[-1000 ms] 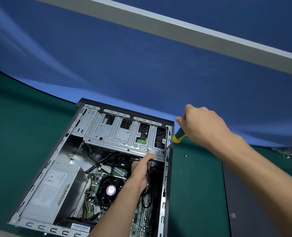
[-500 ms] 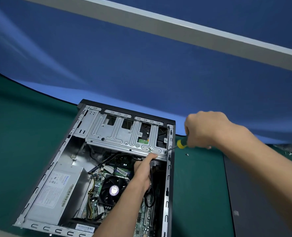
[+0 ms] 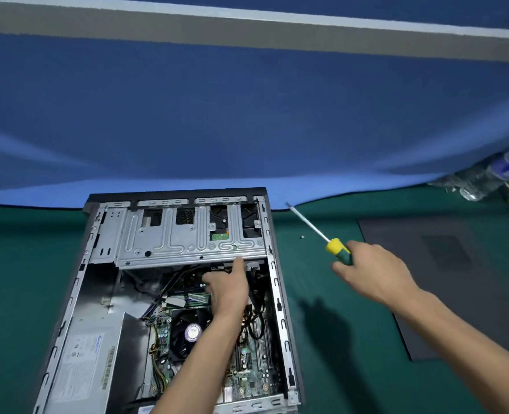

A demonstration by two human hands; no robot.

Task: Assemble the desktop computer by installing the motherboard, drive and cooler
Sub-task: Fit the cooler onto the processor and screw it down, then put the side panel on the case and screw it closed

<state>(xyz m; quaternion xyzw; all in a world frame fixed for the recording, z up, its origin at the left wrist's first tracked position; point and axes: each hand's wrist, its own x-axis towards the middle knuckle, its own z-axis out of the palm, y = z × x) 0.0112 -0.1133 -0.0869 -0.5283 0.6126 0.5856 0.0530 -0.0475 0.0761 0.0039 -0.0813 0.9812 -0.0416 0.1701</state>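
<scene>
Compared with half a second earlier, the right hand (image 3: 372, 273) is now lying well clear of the case (image 3: 280, 294), out over the green mat (image 3: 322, 369), and the screwdriver (image 3: 319, 231) tip is no longer touching the corner of the drive cage (image 3: 187, 234). The hand is gripping the green-and-yellow handle in a closed fist, with the index finger partly extended; the shaft is pointing up and to the left, its tip hanging above the mat near the edge of the blue backdrop (image 3: 247, 121).

The left hand (image 3: 226, 285) is reaching into the open case, fingers loosely spread, one fingertip pressing against the lower front edge of the drive cage. Whether it is holding anything underneath cannot be told.

The case is lying on its side on the mat. Inside it, the motherboard (image 3: 247, 363) is sitting on the floor of the case, with the round cooler fan (image 3: 187, 333) mounted on it and partly hidden by the left forearm. The drive (image 3: 219, 219) is showing through a cut-out in the cage. The power supply (image 3: 80, 363) is occupying the near-left corner.

A small screw (image 3: 302, 236) is lying on the mat between the case and the screwdriver. A dark side panel (image 3: 456, 279) is resting flat to the right, and plastic bottles (image 3: 492, 177) are lying at the far right.
</scene>
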